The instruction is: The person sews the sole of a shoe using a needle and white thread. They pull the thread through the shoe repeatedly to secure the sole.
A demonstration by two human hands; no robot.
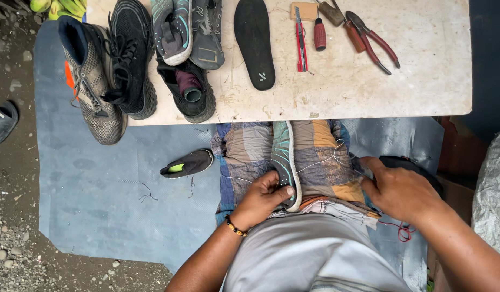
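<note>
A teal-and-grey shoe [283,154] with a white sole edge stands between my knees on a checked cloth [315,157]. My left hand [263,199] pinches the shoe's near end with thumb and fingers. A white thread [328,157] runs from the shoe across the cloth to my right hand [397,189]. That hand is closed on a small tool at the thread's end, beside a dark object [406,162]. A beaded bracelet sits on my left wrist.
A white board [369,92] ahead carries several shoes [125,59], a black insole [253,40], a red utility knife [300,43], a screwdriver and red-handled pliers [377,46]. A small black shoe [187,164] lies on the blue tarp [98,189]. Gravel is at left.
</note>
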